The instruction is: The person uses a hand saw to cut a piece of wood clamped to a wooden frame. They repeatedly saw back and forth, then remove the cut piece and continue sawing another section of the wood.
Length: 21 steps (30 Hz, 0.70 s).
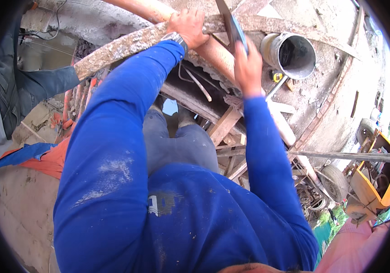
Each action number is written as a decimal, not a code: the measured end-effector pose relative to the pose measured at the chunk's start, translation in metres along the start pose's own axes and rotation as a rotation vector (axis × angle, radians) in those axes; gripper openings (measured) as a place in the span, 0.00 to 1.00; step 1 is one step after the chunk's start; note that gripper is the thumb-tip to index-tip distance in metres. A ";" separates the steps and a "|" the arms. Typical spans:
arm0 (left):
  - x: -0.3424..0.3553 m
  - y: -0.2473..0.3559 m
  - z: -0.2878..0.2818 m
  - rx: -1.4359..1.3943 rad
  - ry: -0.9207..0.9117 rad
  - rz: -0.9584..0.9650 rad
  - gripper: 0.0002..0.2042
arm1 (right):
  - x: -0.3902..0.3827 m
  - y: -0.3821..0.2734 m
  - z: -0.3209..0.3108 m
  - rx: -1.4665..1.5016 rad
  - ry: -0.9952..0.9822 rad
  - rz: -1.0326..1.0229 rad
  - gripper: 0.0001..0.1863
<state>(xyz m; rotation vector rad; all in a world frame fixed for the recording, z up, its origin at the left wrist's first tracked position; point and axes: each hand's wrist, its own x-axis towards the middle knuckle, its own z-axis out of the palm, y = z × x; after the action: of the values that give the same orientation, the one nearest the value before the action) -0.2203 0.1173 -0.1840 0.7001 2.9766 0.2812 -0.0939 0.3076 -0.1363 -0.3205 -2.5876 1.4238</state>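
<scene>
Two bare hands work at the top of the view, both reaching from long blue sleeves over rough scaffolding. The left hand [187,26] is closed in a firm grip around a mortar-crusted, weathered wooden plank [127,43] that runs slantwise across the concrete slab [327,91]; it seems held so to steady either the board or the person, who appears to stand high above the ground. The right hand [248,68] is wrapped around the handle of a flat steel trowel with a blue grip [232,25], its blade pointing up and away toward the slab's far edge, just beside the plank and above a thick orange-tan pipe [215,54] that passes under both hands. A dented grey metal bucket [290,54] lies tipped on the slab to the right of the trowel, its mouth turned toward the camera, near enough to be reached. Below the hands, wooden struts [224,125] cross an open gap. At the left edge stands another person in a dark sleeve [40,82]. Far below at the right sits a yellow cement mixer [379,182].
</scene>
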 end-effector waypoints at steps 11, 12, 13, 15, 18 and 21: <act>-0.005 -0.004 0.005 -0.056 0.054 0.021 0.30 | -0.015 -0.014 -0.009 -0.052 -0.019 0.075 0.19; -0.001 0.000 0.004 -0.060 0.068 0.046 0.30 | 0.037 0.008 0.018 -0.159 0.015 -0.050 0.18; 0.002 0.002 0.002 -0.056 0.032 0.069 0.30 | 0.073 0.010 0.036 -0.129 0.060 -0.095 0.19; 0.001 -0.003 0.001 -0.054 0.036 0.070 0.30 | 0.078 0.007 0.041 -0.067 0.028 -0.035 0.17; 0.001 -0.004 -0.002 -0.045 0.014 0.025 0.30 | 0.007 -0.006 -0.001 -0.028 -0.056 0.093 0.18; -0.001 -0.005 0.004 -0.039 0.052 0.024 0.30 | -0.137 -0.030 -0.084 0.063 -0.121 0.454 0.23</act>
<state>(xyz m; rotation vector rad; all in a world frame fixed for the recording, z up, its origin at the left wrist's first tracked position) -0.2210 0.1135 -0.1889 0.7351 3.0044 0.3635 0.0559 0.3231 -0.0722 -0.8842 -2.6691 1.7045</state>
